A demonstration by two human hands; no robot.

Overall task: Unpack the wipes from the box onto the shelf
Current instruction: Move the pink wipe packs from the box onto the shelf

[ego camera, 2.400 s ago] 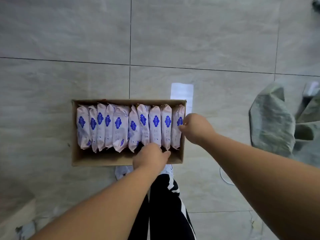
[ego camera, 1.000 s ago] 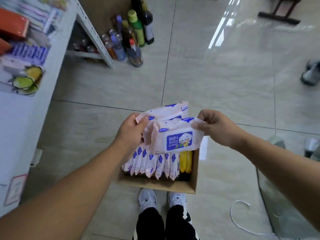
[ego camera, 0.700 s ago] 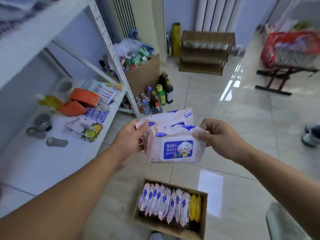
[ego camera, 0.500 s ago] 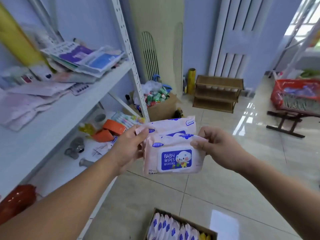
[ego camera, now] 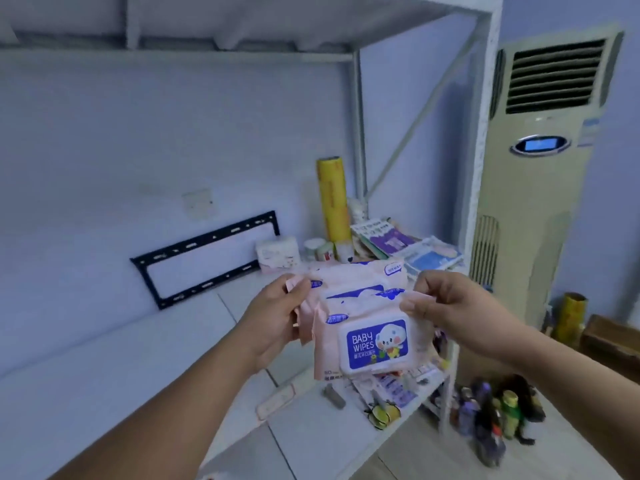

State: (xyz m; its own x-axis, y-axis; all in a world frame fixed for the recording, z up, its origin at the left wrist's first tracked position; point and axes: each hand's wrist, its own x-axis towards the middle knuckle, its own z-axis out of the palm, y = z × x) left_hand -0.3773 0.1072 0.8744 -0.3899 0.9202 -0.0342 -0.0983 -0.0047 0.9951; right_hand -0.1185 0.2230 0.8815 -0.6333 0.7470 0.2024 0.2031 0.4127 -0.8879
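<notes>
Over shelf (ego camera: pixel 138 358), two hands (ego camera: pixel 273 317) (ego camera: pixel 446 306), three wipes packs (ego camera: pixel 367 341)

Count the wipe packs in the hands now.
3 show: the front pack with the BABY WIPES label, a second pack just behind it, a third pack at the back. The left hand and right hand grip the stack; more may be hidden.

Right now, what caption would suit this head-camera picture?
The left hand and right hand hold pink baby wipes packs before a white shelf.
</notes>
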